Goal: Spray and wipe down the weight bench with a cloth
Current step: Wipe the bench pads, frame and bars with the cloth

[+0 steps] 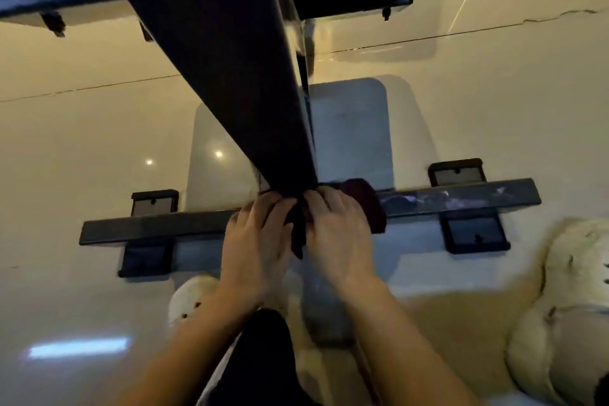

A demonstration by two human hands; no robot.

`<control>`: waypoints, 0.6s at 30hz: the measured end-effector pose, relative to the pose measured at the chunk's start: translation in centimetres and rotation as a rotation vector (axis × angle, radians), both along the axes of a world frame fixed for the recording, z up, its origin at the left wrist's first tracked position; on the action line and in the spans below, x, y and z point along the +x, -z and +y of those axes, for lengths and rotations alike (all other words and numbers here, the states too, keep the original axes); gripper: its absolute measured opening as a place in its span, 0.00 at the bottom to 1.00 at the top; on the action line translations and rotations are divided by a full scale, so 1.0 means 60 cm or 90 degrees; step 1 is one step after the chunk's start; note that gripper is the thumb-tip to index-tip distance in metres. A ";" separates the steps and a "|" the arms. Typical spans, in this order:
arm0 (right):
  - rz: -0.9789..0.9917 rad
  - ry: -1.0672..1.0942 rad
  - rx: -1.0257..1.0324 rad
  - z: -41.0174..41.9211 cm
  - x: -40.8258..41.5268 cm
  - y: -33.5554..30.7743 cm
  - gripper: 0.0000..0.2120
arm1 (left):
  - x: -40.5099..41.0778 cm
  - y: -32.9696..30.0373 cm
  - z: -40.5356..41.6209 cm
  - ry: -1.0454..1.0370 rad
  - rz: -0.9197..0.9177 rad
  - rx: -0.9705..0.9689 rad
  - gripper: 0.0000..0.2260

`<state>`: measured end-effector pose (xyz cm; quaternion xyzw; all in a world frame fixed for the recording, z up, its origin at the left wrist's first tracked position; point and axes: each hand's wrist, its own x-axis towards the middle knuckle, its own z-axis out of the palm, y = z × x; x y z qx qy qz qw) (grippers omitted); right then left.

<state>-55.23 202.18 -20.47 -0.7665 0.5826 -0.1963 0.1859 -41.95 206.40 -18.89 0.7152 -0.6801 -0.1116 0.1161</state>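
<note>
**Both hands at the foot of the post, cloth between them**

The view looks down along the weight bench's frame. A dark post [211, 69] runs from 11 o'clock at the top of the view down to the middle, where it meets a crossbar [461, 196] lying on the pale floor [66, 142]. The crossbar's long axis runs from 8 o'clock to 2 o'clock, rising slightly to the right.

The two hands meet right at that joint. The left hand [255, 234] sits on the 9 o'clock side of the post's foot, the right hand [336, 231] on the 3 o'clock side; both have their fingers curled around a dark cloth [365, 204]. One fold of it hangs down between the hands and a bulkier wad shows past the right hand, resting against the crossbar. Motion blur makes the exact finger grip hard to read.

Judging by this, the wipe can go two ways: up the post toward 11 o'clock, or outward along the crossbar. The right hand holds most of the cloth, so the 2 o'clock stretch of crossbar is the nearer run. No spray bottle is in view.
</note>
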 end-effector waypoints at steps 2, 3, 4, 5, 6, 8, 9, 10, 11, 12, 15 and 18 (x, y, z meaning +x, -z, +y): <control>0.066 -0.060 0.025 0.019 0.011 0.036 0.19 | 0.017 0.021 0.031 -0.015 -0.005 0.031 0.19; 0.099 -0.077 0.032 0.024 0.007 0.046 0.21 | 0.023 0.030 0.039 -0.024 -0.012 0.053 0.21; 0.125 -0.085 0.023 0.022 0.001 0.053 0.23 | 0.031 0.037 0.043 -0.029 -0.020 0.070 0.23; 0.147 -0.081 0.021 0.016 -0.008 0.057 0.24 | 0.037 0.045 0.042 -0.031 -0.026 0.080 0.24; 0.161 -0.065 0.026 0.010 -0.019 0.057 0.24 | 0.040 0.052 0.044 -0.027 -0.031 0.086 0.25; 0.160 -0.018 0.034 0.004 -0.051 0.054 0.25 | 0.048 0.064 0.049 -0.003 -0.021 0.086 0.27; 0.163 -0.004 0.036 0.000 -0.072 0.051 0.25 | 0.055 0.067 0.050 0.011 -0.017 0.082 0.27; 0.168 0.012 0.038 -0.006 -0.095 0.048 0.26 | 0.059 0.069 0.049 0.030 -0.023 0.082 0.28; 0.177 0.031 0.050 -0.014 -0.121 0.045 0.27 | 0.064 0.072 0.049 0.054 -0.041 0.085 0.28; 0.190 0.047 0.069 -0.025 -0.148 0.044 0.29 | 0.067 0.074 0.049 0.073 -0.057 0.091 0.28; 0.241 0.126 0.124 -0.069 -0.229 0.040 0.31 | 0.073 0.076 0.050 0.096 -0.081 0.111 0.27; 0.278 0.222 0.171 -0.113 -0.308 0.036 0.28 | 0.074 0.071 0.050 0.093 -0.098 0.134 0.28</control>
